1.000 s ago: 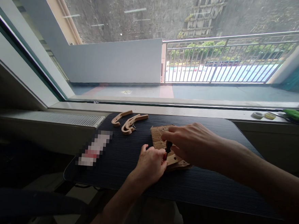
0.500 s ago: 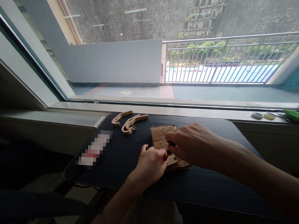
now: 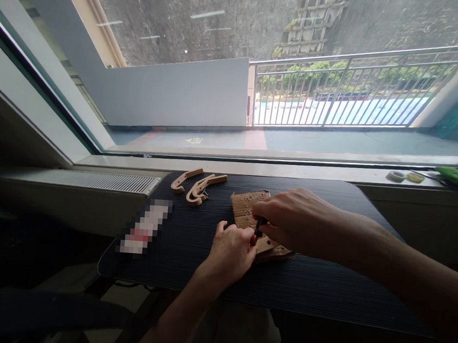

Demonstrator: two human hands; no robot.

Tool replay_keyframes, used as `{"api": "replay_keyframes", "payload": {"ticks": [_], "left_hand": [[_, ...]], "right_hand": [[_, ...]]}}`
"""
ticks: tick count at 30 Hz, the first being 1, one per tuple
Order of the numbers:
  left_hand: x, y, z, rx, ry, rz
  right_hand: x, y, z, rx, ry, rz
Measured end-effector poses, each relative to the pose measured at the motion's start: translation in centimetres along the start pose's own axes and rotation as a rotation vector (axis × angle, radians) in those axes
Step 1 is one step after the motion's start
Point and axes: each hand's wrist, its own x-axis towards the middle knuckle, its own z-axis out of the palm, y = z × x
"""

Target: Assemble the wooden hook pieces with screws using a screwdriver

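Observation:
My right hand (image 3: 294, 212) is closed around the dark handle of a screwdriver (image 3: 261, 223), which points down and slightly left. Beside its tip, my left hand (image 3: 234, 245) presses closed fingers on a pale wooden piece (image 3: 268, 244) with a dark hole. That piece lies on a brown board (image 3: 246, 203), pitted with many small holes and rough at the edges. My fingers hide the screwdriver's tip and the left end of the piece. Farther left are curved wooden hooks: one by itself (image 3: 184, 181) and an overlapping pair (image 3: 204, 188) with small metal bits beside it.
All this is on a dark ribbed table (image 3: 323, 288) with rounded corners. A blurred-out pale strip (image 3: 145, 228) lies near its left edge. Tape rolls (image 3: 396, 176) and a green item (image 3: 456, 177) rest on the windowsill, right. A vented white unit (image 3: 106, 182) stands left of the table.
My right hand has shifted very slightly left with the screwdriver, its grip turned a little. The left hand, board and hooks stay put.

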Motion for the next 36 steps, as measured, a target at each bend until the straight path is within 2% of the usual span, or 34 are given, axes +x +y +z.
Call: {"api": "replay_keyframes", "payload": {"ticks": [5, 12, 20, 25, 33, 36], "left_hand": [[-0.04, 0.12, -0.19, 0.005, 0.002, -0.012], [-0.04, 0.27, -0.27, 0.008, -0.001, -0.006], [0.07, -0.03, -0.01, 0.017, 0.006, 0.008], [0.02, 0.15, -0.23, 0.018, -0.007, 0.000], [0.00, 0.18, -0.24, 0.006, 0.004, 0.000], [0.01, 0.22, -0.24, 0.013, -0.002, -0.006]], "right_hand": [[-0.02, -0.19, 0.28, -0.037, 0.037, 0.012], [-0.07, 0.30, 0.64, -0.001, 0.075, -0.117], [0.22, 0.05, 0.08, -0.042, -0.072, 0.016], [0.22, -0.06, 0.31, -0.077, -0.031, 0.031], [0.07, 0.09, 0.42, -0.021, 0.025, -0.122], [0.10, 0.10, 0.35, 0.001, 0.007, -0.100]]}}
